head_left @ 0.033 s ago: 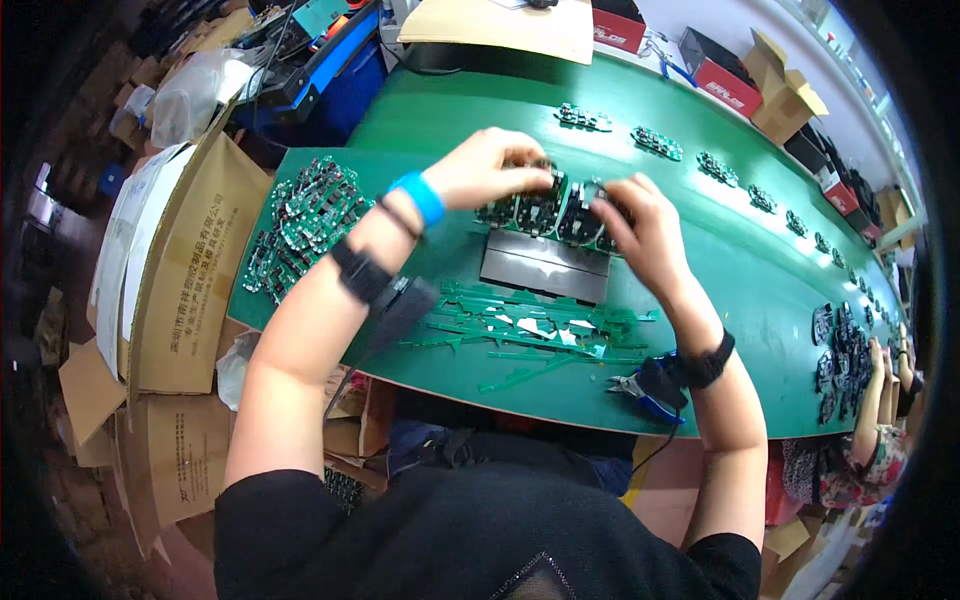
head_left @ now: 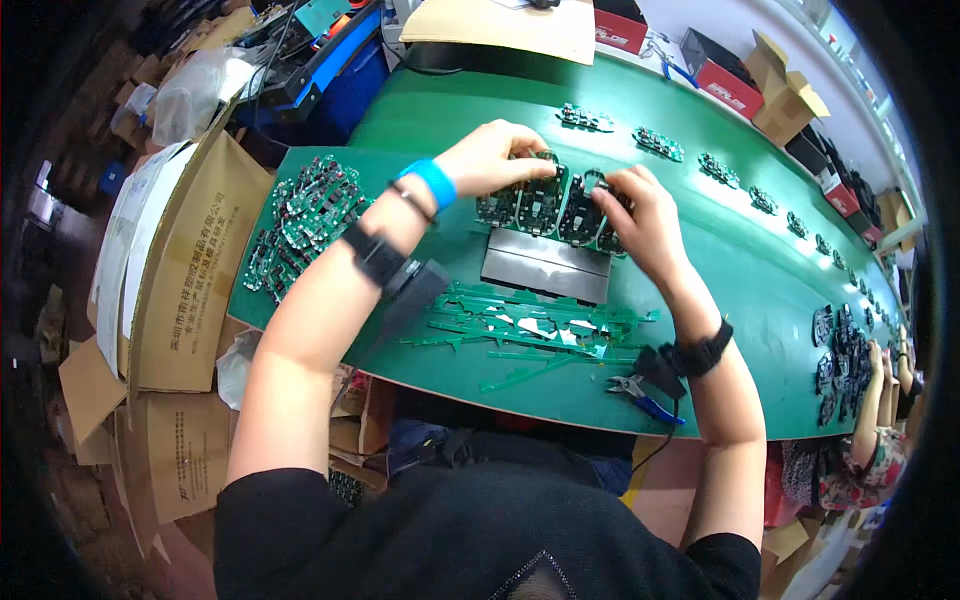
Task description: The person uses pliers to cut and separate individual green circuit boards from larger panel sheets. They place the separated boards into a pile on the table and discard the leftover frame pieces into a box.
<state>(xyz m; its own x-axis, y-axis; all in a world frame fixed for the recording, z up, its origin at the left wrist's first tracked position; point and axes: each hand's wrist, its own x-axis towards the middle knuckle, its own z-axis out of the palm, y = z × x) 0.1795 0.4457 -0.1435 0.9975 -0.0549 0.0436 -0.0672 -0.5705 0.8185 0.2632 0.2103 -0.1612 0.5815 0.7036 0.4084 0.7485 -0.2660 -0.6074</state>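
Circuit boards point(head_left: 540, 208), between left grip point(head_left: 494, 160) and right grip point(head_left: 648, 218), both pinched onto them

The green tabletop point(head_left: 750, 330) stretches before me and away to my right, with a heap of boards point(head_left: 305, 225) piled loosely at its left end and a flat metal block point(head_left: 545, 265) near its middle. Just my side of the block, thin green strips point(head_left: 525, 325) lie in a tangle, and near the front edge, to their right, sit blue-handled pliers point(head_left: 650, 405). Along the far side, small board clusters point(head_left: 658, 143) run in a spaced line off to my right, well apart from a pile of dark parts point(head_left: 845, 360).
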